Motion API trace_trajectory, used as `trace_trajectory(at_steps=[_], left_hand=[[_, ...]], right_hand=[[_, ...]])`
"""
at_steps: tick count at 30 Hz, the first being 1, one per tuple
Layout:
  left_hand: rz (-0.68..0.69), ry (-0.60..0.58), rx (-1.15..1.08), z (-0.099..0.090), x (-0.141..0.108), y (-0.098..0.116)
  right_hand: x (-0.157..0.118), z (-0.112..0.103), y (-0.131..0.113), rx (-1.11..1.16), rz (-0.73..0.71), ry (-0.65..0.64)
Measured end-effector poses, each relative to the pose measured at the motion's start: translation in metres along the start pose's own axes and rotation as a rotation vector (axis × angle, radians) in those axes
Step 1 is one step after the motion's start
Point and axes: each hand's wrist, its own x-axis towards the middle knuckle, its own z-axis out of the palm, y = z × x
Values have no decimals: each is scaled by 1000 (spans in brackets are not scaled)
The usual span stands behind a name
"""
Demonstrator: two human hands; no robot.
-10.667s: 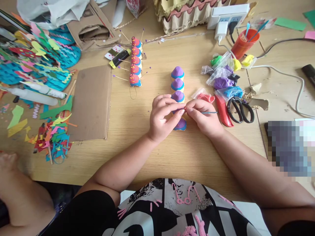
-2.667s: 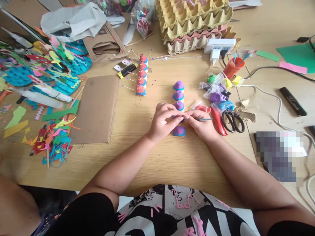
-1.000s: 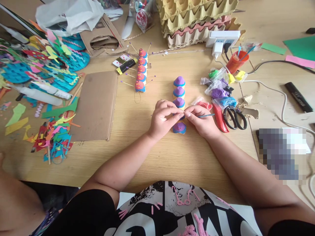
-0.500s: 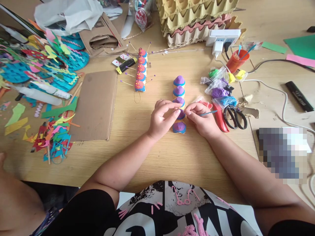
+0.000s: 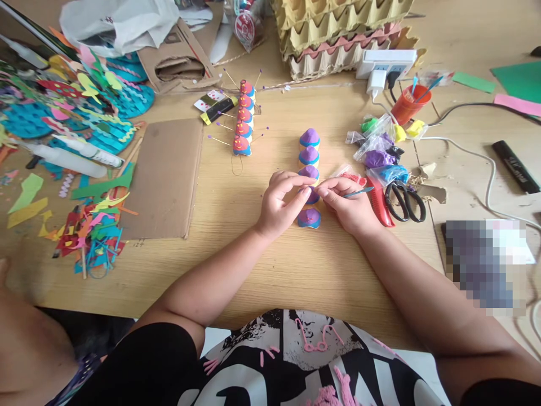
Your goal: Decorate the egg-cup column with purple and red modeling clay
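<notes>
A row of egg-carton cups covered in purple and blue clay (image 5: 309, 217) runs away from me on the table. Over its nearer cups, my left hand (image 5: 282, 202) is closed in a pinch; whatever lies between its fingertips is too small to make out. My right hand (image 5: 344, 202) grips a thin blue clay tool (image 5: 359, 192), its fingertips almost meeting the left ones. Farther off to the left stands a similar caterpillar (image 5: 242, 145) in red and blue clay, with smiling faces and purple-tipped sticks poking out of its sides.
Right of the row lie black-handled scissors (image 5: 406, 203), a red utility knife (image 5: 379, 200), bagged clay (image 5: 378, 158) and an orange cup (image 5: 412, 105). Egg trays (image 5: 338, 34) and a power strip (image 5: 386, 61) stand behind. Cardboard (image 5: 163, 180) and paper scraps (image 5: 99, 231) lie left, near another person's arm (image 5: 29, 338).
The view has shifted slightly. My hands keep the same pinched pose over the purple and blue row, with the clay tool still in the right one.
</notes>
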Motion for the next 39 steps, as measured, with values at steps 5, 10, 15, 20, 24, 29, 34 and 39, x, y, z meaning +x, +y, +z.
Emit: trace_trajectory(at_steps=[5,10,15,20,24,29,34,39], left_hand=[[4,-3,5,0,0,-1],[-15,0,-29,0,0,0],[1,2,-44,0,0,0],[-15,-13,-25,0,0,0],[6,1,-72,1,0,-1],[-22,-7,-62,1,-1,-1],[-24,-8,-51,1,-1,0],[-17,1,-83,2,-1,-2]], right_hand=[[1,-3,5,40,12,14],[1,-8,12,62,42,9],[2,-1,4,73,27,27],[2,-2,5,124,20,1],[1,-7,10,133,59,-23],[1,-4,7,92,50,3],[2,0,1,75,32,1],[0,-5,7,61,52,-5]])
